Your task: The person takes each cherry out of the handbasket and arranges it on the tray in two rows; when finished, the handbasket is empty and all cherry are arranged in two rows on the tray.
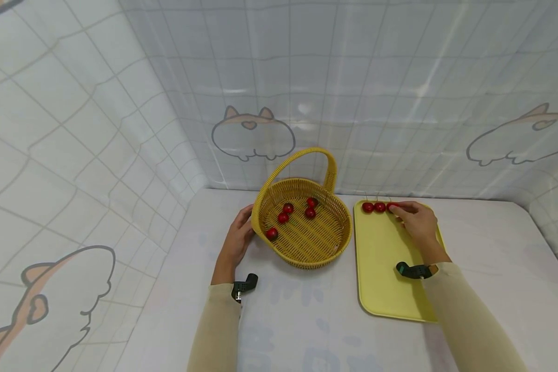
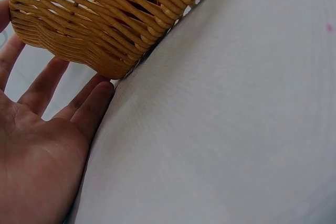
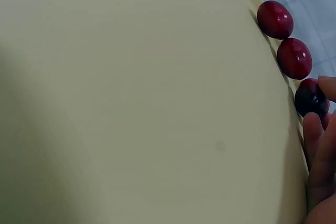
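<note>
A yellow wicker basket with a tall arched handle holds several dark red cherries. My left hand rests on the basket's left side; in the left wrist view its fingers are spread and fairly straight against the weave. On the yellow tray, two cherries with upright stems sit side by side along the far edge. A third cherry is in line beside them, pinched between the thumb and fingers of my right hand.
Both basket and tray stand on a white table, the tray to the basket's right. Behind the table's far edge rises a white tile-patterned sheet with cartoon dogs. The basket's handle arches over its far left side.
</note>
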Available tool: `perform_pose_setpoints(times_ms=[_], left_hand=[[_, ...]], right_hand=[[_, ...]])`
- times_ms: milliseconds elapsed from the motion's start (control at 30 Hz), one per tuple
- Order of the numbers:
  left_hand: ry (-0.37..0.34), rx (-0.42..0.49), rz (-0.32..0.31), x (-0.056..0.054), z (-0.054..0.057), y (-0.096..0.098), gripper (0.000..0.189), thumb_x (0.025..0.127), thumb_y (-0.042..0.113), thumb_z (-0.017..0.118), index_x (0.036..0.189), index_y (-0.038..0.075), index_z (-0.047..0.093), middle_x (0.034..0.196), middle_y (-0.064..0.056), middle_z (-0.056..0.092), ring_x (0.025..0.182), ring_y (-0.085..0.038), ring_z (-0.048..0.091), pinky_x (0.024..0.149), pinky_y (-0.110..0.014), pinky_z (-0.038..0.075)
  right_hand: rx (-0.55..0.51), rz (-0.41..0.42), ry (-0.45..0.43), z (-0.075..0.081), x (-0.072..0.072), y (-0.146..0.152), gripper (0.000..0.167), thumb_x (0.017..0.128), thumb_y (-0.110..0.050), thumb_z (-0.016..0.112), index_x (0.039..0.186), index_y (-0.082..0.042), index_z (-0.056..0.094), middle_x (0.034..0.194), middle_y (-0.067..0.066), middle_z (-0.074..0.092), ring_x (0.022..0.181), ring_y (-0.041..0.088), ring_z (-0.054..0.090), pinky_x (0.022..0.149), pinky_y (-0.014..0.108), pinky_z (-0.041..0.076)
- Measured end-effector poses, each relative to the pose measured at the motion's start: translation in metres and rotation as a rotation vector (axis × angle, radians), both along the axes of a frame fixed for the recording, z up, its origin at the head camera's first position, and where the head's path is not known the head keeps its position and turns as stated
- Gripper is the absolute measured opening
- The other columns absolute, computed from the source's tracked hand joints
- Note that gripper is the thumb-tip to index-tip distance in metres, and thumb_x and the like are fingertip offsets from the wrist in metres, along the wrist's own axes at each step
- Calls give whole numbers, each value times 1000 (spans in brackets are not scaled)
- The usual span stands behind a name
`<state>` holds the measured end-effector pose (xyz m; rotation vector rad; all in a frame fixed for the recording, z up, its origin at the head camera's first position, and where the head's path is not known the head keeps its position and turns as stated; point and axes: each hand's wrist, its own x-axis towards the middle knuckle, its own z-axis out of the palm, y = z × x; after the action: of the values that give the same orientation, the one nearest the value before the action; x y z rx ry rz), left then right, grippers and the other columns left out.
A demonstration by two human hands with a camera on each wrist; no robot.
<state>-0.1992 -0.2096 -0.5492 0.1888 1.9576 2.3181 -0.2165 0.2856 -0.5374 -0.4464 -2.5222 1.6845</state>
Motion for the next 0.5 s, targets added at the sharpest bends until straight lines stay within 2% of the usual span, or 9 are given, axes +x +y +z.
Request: perform_pose_setpoints(times_ms=[267, 500], left_hand=[[-17, 9, 1, 1, 0, 0, 49, 101, 24, 64, 147, 20, 51, 159, 0, 40, 145, -29, 43, 109, -28, 46], [-27, -4, 8, 1, 0, 0, 50, 101, 25, 64, 148, 21, 50, 161, 0, 37, 148, -29, 40, 116, -35, 40]], right_hand=[[26, 27, -6, 3, 2, 0, 55, 92, -48, 72, 128, -7, 68, 83, -30, 63, 72, -3, 65, 64, 20, 56], [35, 35, -4, 3, 2, 1, 57, 91, -51, 71, 128, -7, 68, 84, -30, 63, 72, -3, 65, 64, 20, 56]])
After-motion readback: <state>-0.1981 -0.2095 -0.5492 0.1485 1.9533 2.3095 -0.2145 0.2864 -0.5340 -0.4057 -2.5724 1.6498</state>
